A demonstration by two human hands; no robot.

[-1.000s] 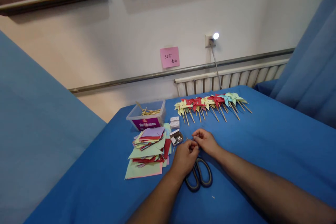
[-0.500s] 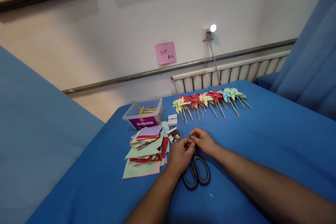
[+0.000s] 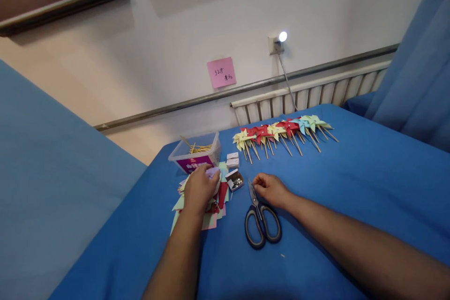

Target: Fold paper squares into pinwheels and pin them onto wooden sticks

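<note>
The left hand (image 3: 199, 188) lies palm down on the stack of coloured paper squares (image 3: 211, 206), fingers bent over the top sheets; whether any sheet is pinched cannot be told. The right hand (image 3: 270, 189) rests on the blue tablecloth (image 3: 351, 183) just beside the blade tips of the scissors (image 3: 260, 219), its fingertips drawn together as if on something too small to make out. The scissors lie flat and closed between the two hands, handles toward the person. Just behind the paper stack sits a small open box of metal pins (image 3: 235, 180), with two small white boxes (image 3: 232, 160) beyond it. A clear plastic tub of wooden sticks (image 3: 195, 153) stands at the table's far-left edge. A row of finished paper pinwheels (image 3: 281, 132) lies well apart, toward the far side. A pink note (image 3: 221, 72) is stuck to the wall above.
</note>
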